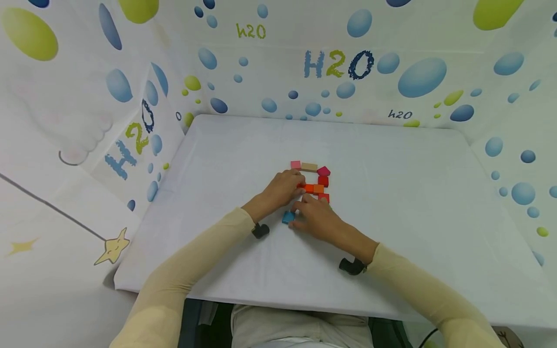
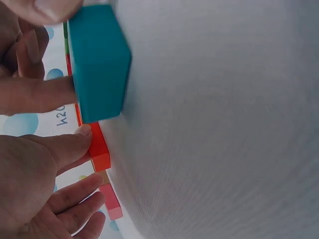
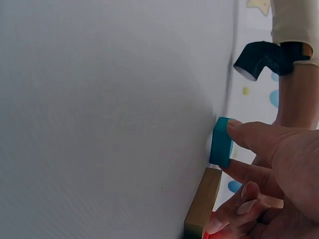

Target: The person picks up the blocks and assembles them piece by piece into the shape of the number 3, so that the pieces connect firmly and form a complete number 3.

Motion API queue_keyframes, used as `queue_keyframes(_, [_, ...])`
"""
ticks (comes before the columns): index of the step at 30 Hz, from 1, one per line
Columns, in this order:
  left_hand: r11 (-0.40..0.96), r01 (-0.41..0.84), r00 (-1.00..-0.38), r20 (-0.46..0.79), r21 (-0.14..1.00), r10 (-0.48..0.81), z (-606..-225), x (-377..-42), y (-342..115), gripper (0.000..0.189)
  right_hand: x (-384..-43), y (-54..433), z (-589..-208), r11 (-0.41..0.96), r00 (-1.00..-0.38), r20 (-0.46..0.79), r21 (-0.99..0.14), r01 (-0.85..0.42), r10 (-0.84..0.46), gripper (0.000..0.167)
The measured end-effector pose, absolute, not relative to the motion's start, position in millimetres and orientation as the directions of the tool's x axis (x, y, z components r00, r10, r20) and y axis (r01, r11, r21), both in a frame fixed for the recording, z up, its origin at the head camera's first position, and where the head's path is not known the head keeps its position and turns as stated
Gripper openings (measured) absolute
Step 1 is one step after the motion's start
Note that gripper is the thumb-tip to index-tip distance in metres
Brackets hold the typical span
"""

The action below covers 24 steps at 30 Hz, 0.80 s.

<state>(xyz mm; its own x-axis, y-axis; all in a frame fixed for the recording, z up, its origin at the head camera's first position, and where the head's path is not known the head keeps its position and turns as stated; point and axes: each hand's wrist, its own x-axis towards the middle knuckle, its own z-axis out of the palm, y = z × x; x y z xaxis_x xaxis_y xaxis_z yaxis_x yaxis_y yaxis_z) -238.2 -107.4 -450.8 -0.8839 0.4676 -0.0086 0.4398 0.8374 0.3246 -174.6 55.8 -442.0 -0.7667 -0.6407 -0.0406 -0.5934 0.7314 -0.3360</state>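
Observation:
A blue pentagon-shaped block [image 1: 288, 217] lies at the near left of a line of small coloured blocks. My right hand [image 1: 319, 220] pinches it between thumb and index finger, plainly seen in the right wrist view, its other fingers curled by the row. With thumb and index finger, my left hand [image 1: 285, 188] holds the orange-red block [image 2: 99, 147] at the left end of the middle row. Touching that row's right side are an orange block [image 1: 318, 189] and red blocks [image 1: 323, 181]. In the right wrist view, a wooden block [image 3: 204, 199] sits close beside the blue one.
Along the far row stand a pink block [image 1: 296, 165], a tan block [image 1: 309, 167] and a crimson pentagon block [image 1: 324, 171]. A white cloth covers the table [image 1: 391, 193]. Printed curtains [image 1: 278, 72] hang behind it and at both sides. Black wrist cameras [image 1: 351, 266] hang below the sleeves.

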Motion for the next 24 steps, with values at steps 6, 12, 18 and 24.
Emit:
queue_keyframes(6, [0.837, 0.442, -0.883, -0.01, 0.322, 0.47, -451.3, -238.8, -107.3, 0.025, -178.5, 56.0, -442.8, 0.742, -0.784, -0.017, -0.335, -0.58, -0.621, 0.04])
queue_keyframes(12, [0.837, 0.445, -0.881, -0.011, 0.319, 0.472, -453.9, -240.9, -107.2, 0.026, -181.1, 58.1, -444.1, 0.758, -0.806, -0.02, -0.355, -0.547, -0.591, 0.04])
queue_keyframes(18, [0.835, 0.444, -0.88, -0.016, 0.325, 0.474, -453.5, -241.3, -107.3, 0.028, -183.3, 59.8, -445.2, 0.769, -0.816, -0.03, -0.358, -0.53, -0.577, 0.04])
queue_keyframes(24, [0.837, 0.441, -0.881, -0.018, 0.324, 0.472, -452.1, -240.5, -106.7, 0.029, -183.5, 60.2, -445.3, 0.768, -0.817, -0.026, -0.358, -0.531, -0.576, 0.04])
